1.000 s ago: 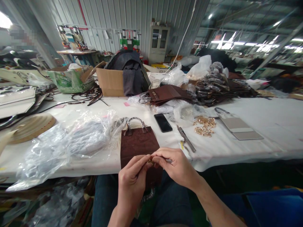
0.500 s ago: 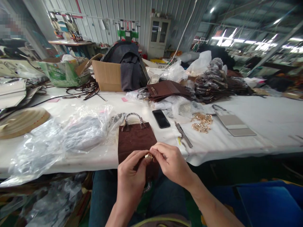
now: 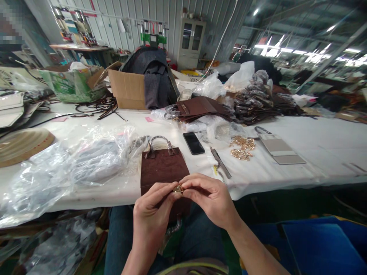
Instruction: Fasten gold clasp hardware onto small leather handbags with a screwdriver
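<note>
Between the fingertips of both hands sits a small gold metal fitting; its exact kind is too small to make out. My left hand pinches it from the left with thumb and forefinger. From the right, my right hand grips it the same way, fingers bent. Beneath and behind the hands lies a dark brown handbag piece, its plastic-wrapped handle pointing away from me. The lower part of the piece hangs over the table edge toward my lap, partly hidden by my hands.
Right of the bag lie a black phone, a metal tool, gold fittings and a grey panel. Crumpled clear plastic covers the left. Behind stand a cardboard box and stacked brown bag pieces.
Both hands have shifted slightly left, still pinching the gold fitting, which appears turned. My right-hand fingers now lie straighter across it. The whole view has moved a little.
</note>
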`<act>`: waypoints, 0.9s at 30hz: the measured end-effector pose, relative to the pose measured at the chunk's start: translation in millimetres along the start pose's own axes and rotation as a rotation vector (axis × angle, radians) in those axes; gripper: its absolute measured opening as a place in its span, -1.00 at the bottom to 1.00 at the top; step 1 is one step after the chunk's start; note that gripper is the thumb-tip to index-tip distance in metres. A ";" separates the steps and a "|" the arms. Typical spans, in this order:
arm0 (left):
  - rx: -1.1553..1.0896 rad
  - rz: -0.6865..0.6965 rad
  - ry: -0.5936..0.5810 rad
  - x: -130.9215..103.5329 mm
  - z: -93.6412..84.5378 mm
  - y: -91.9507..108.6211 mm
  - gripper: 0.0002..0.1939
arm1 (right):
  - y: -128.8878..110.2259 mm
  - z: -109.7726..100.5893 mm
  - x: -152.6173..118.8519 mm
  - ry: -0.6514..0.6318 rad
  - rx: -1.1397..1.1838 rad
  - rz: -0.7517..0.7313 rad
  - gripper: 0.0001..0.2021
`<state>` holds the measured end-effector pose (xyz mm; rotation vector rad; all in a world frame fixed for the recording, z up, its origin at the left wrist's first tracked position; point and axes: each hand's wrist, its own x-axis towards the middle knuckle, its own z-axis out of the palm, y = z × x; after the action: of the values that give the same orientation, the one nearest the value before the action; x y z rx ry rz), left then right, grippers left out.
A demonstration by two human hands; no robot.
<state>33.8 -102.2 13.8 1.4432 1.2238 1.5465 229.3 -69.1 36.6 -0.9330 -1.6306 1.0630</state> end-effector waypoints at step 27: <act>0.088 0.094 -0.091 -10.9 1.4 -0.3 -0.84 | 5.4 -1.7 -12.0 -0.054 -0.224 -0.386 -0.78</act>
<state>36.7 -112.0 9.8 1.6303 1.1984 1.4871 234.6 -78.0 28.3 -0.6940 -1.9076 0.6563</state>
